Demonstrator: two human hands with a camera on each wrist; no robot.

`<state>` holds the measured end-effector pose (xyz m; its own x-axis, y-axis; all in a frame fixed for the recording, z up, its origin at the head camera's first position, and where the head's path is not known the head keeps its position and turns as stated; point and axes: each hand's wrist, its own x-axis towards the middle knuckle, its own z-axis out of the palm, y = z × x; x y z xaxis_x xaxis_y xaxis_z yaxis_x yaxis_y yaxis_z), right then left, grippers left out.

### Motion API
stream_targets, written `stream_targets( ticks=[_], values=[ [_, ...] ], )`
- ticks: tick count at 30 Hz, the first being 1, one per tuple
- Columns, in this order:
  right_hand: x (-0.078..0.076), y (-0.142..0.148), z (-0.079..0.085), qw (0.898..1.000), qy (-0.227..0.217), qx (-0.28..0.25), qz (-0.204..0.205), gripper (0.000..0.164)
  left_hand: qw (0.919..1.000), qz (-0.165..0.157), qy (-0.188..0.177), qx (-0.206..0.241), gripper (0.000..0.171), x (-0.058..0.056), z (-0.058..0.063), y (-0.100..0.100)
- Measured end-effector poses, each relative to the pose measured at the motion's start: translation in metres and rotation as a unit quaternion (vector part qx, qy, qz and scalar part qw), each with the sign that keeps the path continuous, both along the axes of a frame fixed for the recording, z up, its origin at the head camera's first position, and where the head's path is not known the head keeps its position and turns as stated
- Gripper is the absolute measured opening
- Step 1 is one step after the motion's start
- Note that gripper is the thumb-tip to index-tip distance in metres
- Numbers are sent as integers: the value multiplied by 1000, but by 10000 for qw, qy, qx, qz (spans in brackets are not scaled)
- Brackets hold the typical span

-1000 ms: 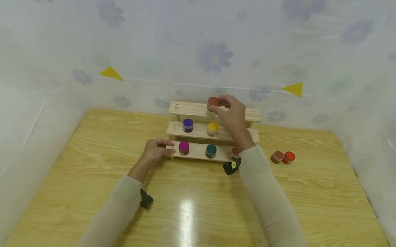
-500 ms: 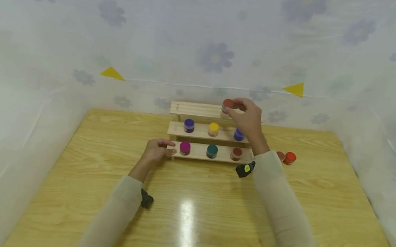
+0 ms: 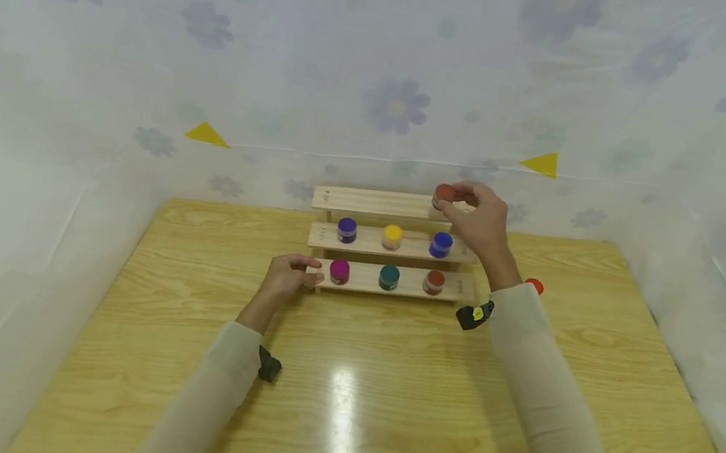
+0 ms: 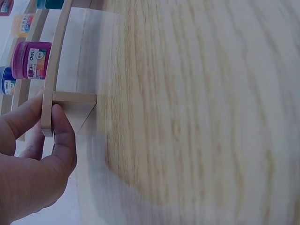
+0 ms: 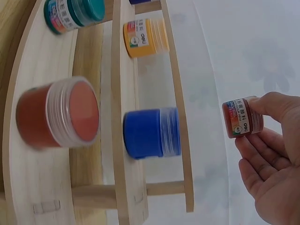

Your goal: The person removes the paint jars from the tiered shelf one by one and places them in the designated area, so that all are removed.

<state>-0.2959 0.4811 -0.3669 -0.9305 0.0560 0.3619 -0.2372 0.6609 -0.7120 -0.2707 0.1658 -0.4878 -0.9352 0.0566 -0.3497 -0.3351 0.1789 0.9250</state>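
Observation:
A three-tier wooden rack (image 3: 363, 278) stands at the back of the table. My left hand (image 3: 286, 276) pinches the left end of its lowest shelf between thumb and fingers, beside a magenta paint jar (image 4: 32, 61). Over the right part of the top shelf (image 3: 373, 202), my right hand (image 3: 482, 218) holds a reddish-brown paint jar (image 5: 241, 117) by its lid; a gap shows under the jar in the right wrist view. Teal (image 3: 388, 277) and brown (image 3: 434, 282) jars share the lowest shelf. Purple (image 3: 347, 230), yellow (image 3: 392, 237) and blue (image 3: 441, 244) jars line the middle one.
A red jar (image 3: 535, 286) on the table, right of the rack, is mostly hidden by the right sleeve (image 3: 547, 385). Behind the rack hangs a pale flowered sheet (image 3: 285, 81). Two yellow triangles mark it, one at the left (image 3: 207, 134) and another at the right (image 3: 541, 164).
My right hand has carried the reddish-brown jar rightward along the top shelf, uncovering the blue jar and the lower brown one. The forearm now covers a brown jar on the table. My left hand stays put.

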Motion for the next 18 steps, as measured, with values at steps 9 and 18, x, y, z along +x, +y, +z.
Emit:
stream_targets(
  ticks=[9,18],
  values=[
    [6,20,-3,9998,157,-54,-62,38,10000,-8,-14,83,27,0,1,0],
    [17,37,-6,9992,9,-36,-410,40,10000,-54,-40,29,27,1,4,-1]
  ],
)
